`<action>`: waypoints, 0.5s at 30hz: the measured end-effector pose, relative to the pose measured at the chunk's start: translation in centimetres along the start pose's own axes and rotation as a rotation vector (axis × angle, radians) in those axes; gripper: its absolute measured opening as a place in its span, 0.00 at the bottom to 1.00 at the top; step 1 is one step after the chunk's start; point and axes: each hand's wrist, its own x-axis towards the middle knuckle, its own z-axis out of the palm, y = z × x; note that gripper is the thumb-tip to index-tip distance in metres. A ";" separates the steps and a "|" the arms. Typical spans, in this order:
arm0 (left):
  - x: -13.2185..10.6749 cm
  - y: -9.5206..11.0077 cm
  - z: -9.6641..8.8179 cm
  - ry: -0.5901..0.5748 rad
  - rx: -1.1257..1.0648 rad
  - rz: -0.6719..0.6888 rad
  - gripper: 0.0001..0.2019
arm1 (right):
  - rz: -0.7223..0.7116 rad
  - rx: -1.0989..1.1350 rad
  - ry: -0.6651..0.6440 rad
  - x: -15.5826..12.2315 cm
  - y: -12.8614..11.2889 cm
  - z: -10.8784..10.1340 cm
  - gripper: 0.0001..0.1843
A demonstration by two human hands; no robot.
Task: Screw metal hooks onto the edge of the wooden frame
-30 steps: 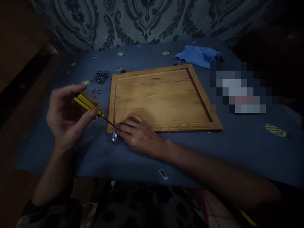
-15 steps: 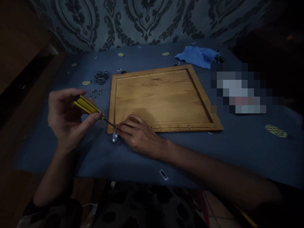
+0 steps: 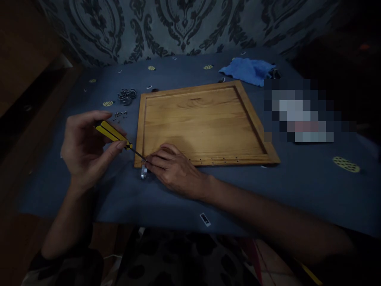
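My left hand (image 3: 89,147) is closed on a yellow-and-black screwdriver (image 3: 111,133), its handle held between thumb and fingers. The shaft slants down to the right, and its tip meets the near left corner of a framed wooden panel (image 3: 193,119). At that corner a shiny metal hook (image 3: 144,171) sticks out over the panel's near edge. My right hand (image 3: 175,171) rests on this edge with its fingertips pinched together at the hook's upper end. Those fingertips hide the screw spot. Several small dark holes run along the near edge, right of my right hand.
Behind my left hand lie several loose screws (image 3: 120,114) and a pile of metal hooks (image 3: 127,96). A blue cloth (image 3: 248,71) is at the back right. A blurred-out object (image 3: 300,115) sits right of the panel. A patterned blue cover (image 3: 166,206) spreads over the table.
My left hand has shifted slightly right, and the screwdriver's handle has turned a little in its fingers. The tip, my right hand, the hook and the panel stay in place.
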 end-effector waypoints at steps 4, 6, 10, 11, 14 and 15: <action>0.0 0.4 0.0 -0.046 -0.013 -0.023 0.30 | 0.003 0.012 -0.004 0.0 0.0 0.1 0.13; -0.1 0.6 -0.1 -0.057 -0.023 -0.040 0.29 | -0.003 0.010 -0.002 0.0 0.0 0.1 0.13; -0.1 0.9 -0.2 -0.084 -0.029 -0.074 0.27 | 0.001 0.007 0.000 -0.1 0.0 0.1 0.13; -0.1 1.0 -0.2 -0.101 -0.032 -0.082 0.27 | 0.002 0.005 0.000 -0.1 0.0 0.1 0.13; 0.0 1.4 -0.1 -0.129 -0.045 -0.120 0.25 | 0.000 0.009 0.010 -0.1 0.0 0.1 0.13; 0.0 1.5 -0.1 -0.129 -0.047 -0.130 0.24 | -0.001 0.012 0.011 -0.1 0.0 0.1 0.14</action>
